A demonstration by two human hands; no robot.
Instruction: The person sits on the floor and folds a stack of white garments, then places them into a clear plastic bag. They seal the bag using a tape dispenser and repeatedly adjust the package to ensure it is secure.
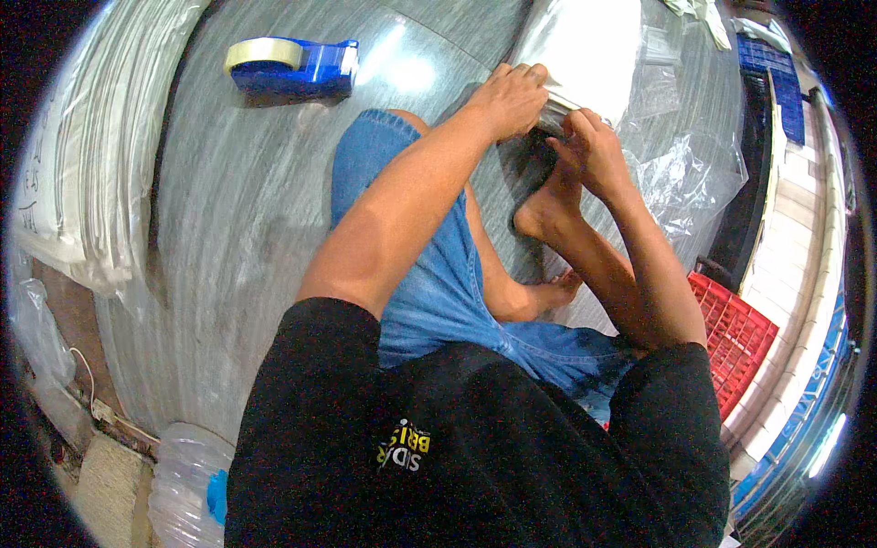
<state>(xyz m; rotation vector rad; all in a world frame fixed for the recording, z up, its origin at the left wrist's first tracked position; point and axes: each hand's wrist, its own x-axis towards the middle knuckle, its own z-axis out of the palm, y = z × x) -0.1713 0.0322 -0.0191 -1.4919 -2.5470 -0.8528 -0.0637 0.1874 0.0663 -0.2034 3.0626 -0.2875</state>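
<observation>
A glossy white bundle (585, 50), seemingly plastic sheets or bags in a stack, lies on the floor at the far side of my feet. At its near left corner, my left hand (513, 99) is closed with the fingers curled over the edge. My right hand (592, 151) is closed too, its fingers pinched together at the bundle's near edge, just right of the left hand. The fingertips of both hands are partly hidden. Crumpled clear plastic film (690, 183) lies to the right of the bundle.
A blue tape dispenser (324, 68) with a pale roll stands at the far left. Stacked pale sheets (110, 137) lie along the left side. At right is a red plastic crate (735, 333); at lower left, a clear plastic bottle (187, 479). The floor (228, 237) is grey.
</observation>
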